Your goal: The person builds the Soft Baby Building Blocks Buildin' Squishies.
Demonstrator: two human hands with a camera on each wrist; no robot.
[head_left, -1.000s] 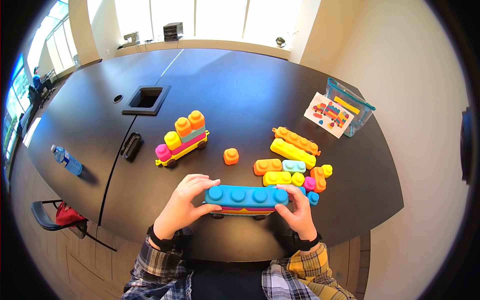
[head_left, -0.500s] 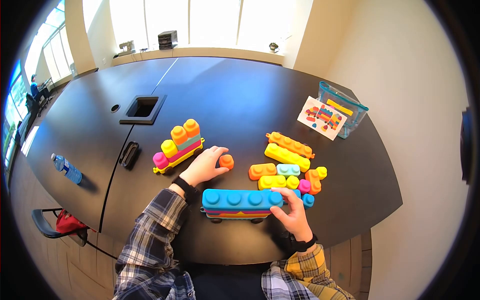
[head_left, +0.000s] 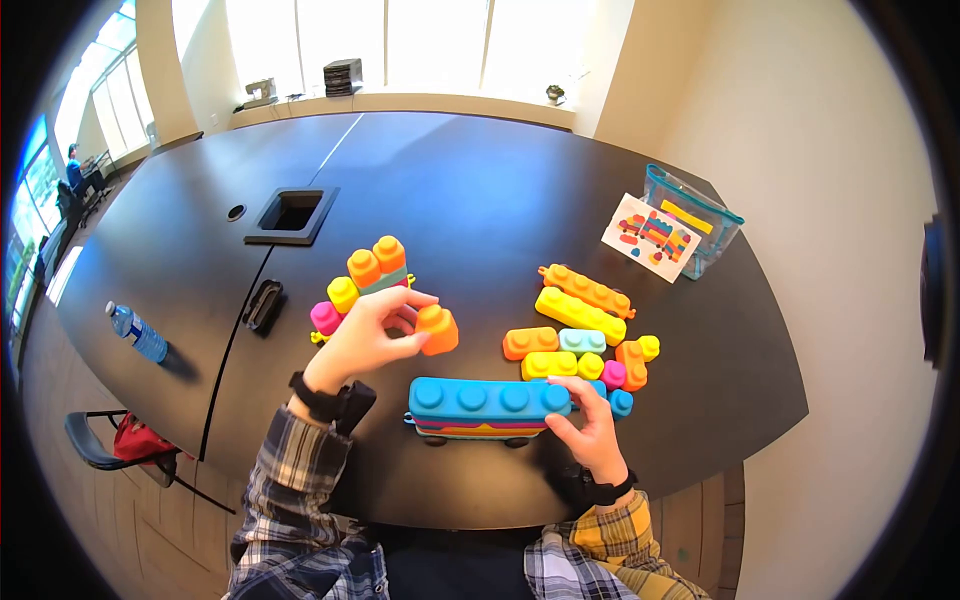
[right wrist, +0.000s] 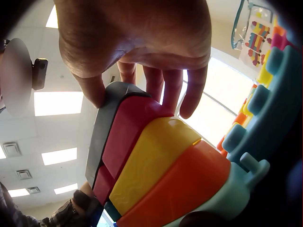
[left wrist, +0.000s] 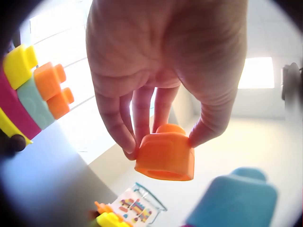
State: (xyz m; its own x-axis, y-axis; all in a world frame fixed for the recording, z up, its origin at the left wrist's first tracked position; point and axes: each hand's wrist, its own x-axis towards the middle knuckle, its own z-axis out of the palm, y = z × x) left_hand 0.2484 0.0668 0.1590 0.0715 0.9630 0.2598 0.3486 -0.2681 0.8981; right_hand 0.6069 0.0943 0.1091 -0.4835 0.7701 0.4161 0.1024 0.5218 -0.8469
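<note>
Orange block [head_left: 438, 330]: held above the table [head_left: 430, 490] at eleven o'clock from the blue-topped wagon [head_left: 475, 398], pinched between thumb and fingers of the left hand [head_left: 365, 338]. Right hand [head_left: 592, 432] grips the wagon's three-o'clock end, thumb and fingers astride its top. From the wagon, a card [head_left: 650, 238] printed with coloured block vehicles sits between one and two o'clock; a bottle [head_left: 140, 335], its wording too small to read, between nine and ten.

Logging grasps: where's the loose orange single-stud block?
Head view, just left of centre: the left hand pinches the orange single-stud block beyond the left end of the long blue block.
</note>
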